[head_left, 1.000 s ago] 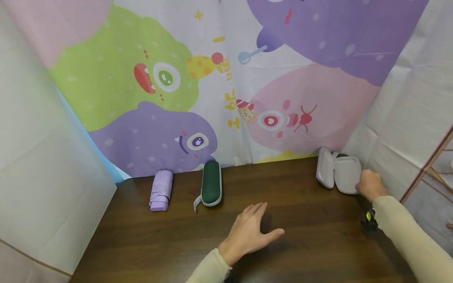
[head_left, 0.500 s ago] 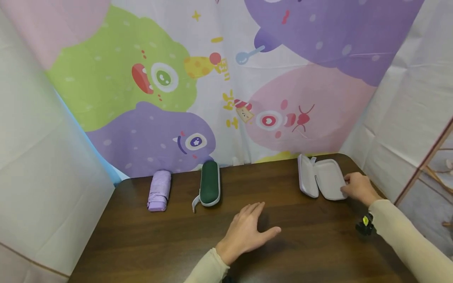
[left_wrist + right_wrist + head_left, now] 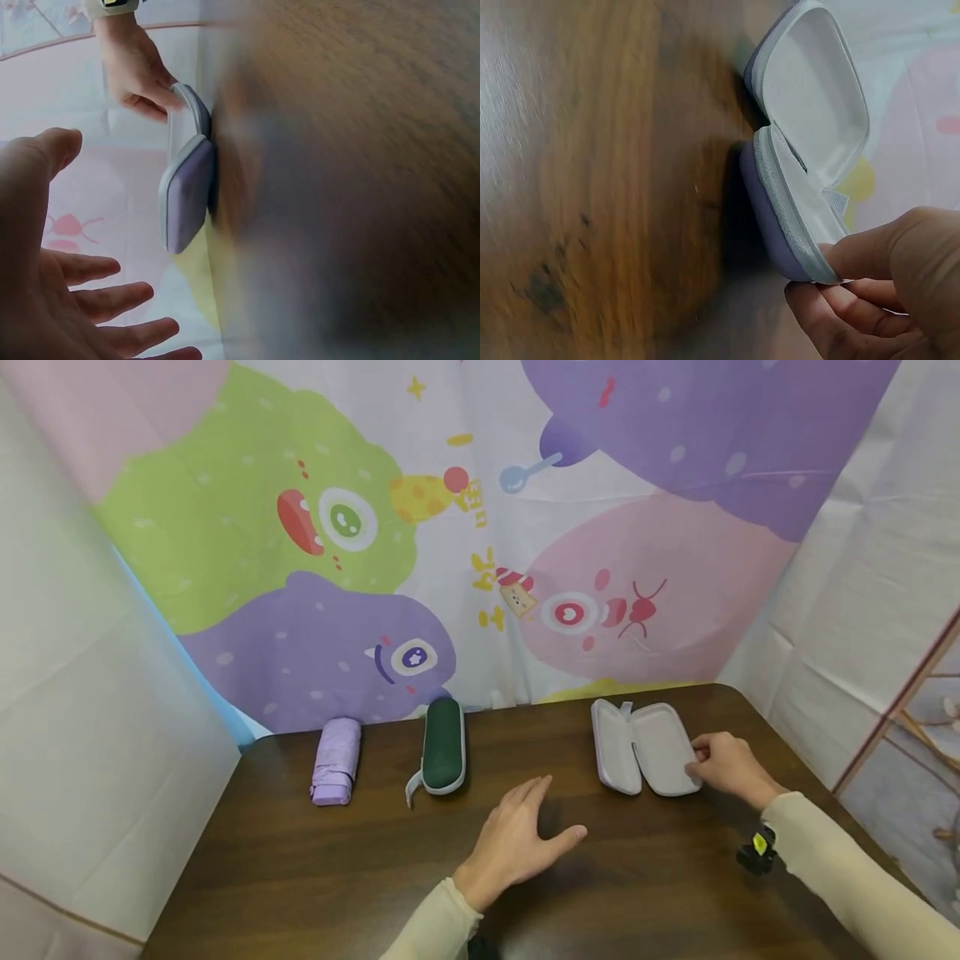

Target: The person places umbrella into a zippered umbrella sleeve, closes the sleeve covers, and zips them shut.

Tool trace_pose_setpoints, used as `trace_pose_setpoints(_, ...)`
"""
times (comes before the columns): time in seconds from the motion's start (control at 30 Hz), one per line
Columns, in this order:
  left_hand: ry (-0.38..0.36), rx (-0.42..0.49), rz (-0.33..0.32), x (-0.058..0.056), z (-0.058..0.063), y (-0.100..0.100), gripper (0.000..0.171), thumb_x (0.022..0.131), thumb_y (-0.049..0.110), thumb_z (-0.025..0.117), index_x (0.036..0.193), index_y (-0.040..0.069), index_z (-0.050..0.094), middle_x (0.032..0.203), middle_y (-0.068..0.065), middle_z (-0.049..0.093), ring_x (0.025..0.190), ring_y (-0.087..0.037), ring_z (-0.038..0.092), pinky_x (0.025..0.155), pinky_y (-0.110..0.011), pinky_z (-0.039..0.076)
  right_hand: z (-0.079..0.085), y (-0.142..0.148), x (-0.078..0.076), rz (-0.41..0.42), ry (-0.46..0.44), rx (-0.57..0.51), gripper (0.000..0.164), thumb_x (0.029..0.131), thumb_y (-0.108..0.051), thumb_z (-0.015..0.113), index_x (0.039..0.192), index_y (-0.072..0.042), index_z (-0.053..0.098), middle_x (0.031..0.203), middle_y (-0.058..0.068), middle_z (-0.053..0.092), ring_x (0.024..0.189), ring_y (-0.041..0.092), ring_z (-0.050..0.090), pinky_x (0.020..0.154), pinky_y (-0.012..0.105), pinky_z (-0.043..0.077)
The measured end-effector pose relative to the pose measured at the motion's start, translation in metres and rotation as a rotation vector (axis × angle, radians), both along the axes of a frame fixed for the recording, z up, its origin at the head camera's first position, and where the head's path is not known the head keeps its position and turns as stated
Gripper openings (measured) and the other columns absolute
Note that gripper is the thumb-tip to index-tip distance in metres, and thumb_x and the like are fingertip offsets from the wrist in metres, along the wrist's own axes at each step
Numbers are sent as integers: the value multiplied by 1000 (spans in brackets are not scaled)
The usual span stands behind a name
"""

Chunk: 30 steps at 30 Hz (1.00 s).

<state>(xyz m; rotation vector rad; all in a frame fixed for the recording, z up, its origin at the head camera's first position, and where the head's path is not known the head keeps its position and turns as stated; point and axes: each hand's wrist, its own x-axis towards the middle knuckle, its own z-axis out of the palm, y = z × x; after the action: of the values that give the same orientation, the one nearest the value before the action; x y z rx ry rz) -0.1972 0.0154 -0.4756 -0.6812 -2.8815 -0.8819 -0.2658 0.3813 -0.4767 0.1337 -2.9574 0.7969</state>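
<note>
From the centre of the head view, a dark-brown wood-grain table (image 3: 300, 868) is seen at six o'clock. Near its far edge, a dark-green oblong case with pale grey edging and strap (image 3: 443, 745) is set at seven o'clock, and a lavender fabric-wrapped roll (image 3: 336, 760) is laid apart from it at eight. Twelve o'clock is filled by a white cloth backdrop printed with cartoon monsters (image 3: 480, 535); nine o'clock is bounded by a creased white sheet (image 3: 90, 677).

My left wrist view blurs the tabletop (image 3: 360, 150) and crops the left hand (image 3: 37, 292); the right hand (image 3: 926, 270) hides part of the case (image 3: 780, 187).
</note>
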Motion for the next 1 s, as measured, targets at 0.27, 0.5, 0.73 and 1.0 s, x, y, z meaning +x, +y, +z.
trace_pose_setpoints(0.27, -74, 93, 49, -10, -2, 10, 86, 92, 69, 60, 156, 14, 44, 155, -12, 51, 140, -33, 52, 109, -53, 48, 0, -20, 7, 51, -3, -33, 35, 82, -6, 78, 106, 17, 67, 83, 13, 67, 74, 21, 60, 62, 33, 49)
trace_pose_setpoints(0.5, -99, 127, 75, -17, -2, 21, 87, 93, 69, 57, 157, 13, 42, 156, -13, 51, 141, -32, 51, 110, -51, 47, 3, -31, 12, 77, -19, -62, 37, 83, -7, 78, 109, 17, 67, 85, 13, 68, 75, 20, 60, 62, 31, 48)
trace_pose_setpoints(0.73, -113, 137, 89, -21, -5, 29, 85, 94, 65, 58, 158, 12, 41, 156, -13, 51, 140, -32, 52, 109, -51, 48, 3, -40, 16, 100, -33, -85, 35, 84, -6, 77, 110, 16, 68, 86, 13, 68, 75, 19, 60, 61, 29, 49)
trace_pose_setpoints(1.0, -105, 138, 91, -24, -10, 31, 84, 95, 62, 59, 156, 6, 42, 154, -13, 52, 139, -31, 53, 109, -50, 48, 2, -50, 20, 111, -54, -99, 36, 84, -6, 78, 112, 15, 68, 87, 12, 69, 77, 19, 62, 63, 30, 50)
